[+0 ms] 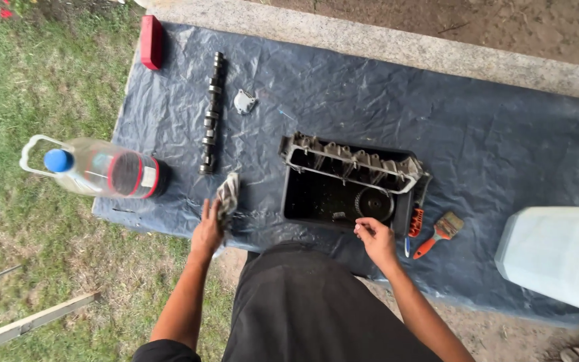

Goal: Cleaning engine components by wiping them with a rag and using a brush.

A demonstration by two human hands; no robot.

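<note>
Rag [228, 196], grimy grey and crumpled, lies under the left hand [207, 231].

A dark blue-grey plastic sheet [370, 114], crinkled and glossy, covers the pale grey stone bench [397, 47]. At the upper left lies a red block [151, 41]. The camshaft [212, 114] is dull dark grey; the small cover [244, 101] beside it is light silver. The clear bottle [95, 167] has a blue cap and red-edged label. The tray [323, 201] is black, the housing [353, 163] silvery grey. The brush [439, 232] has an orange handle. The rag [227, 196] is grimy grey-white. The canister [557, 258] at right is translucent white.
</note>
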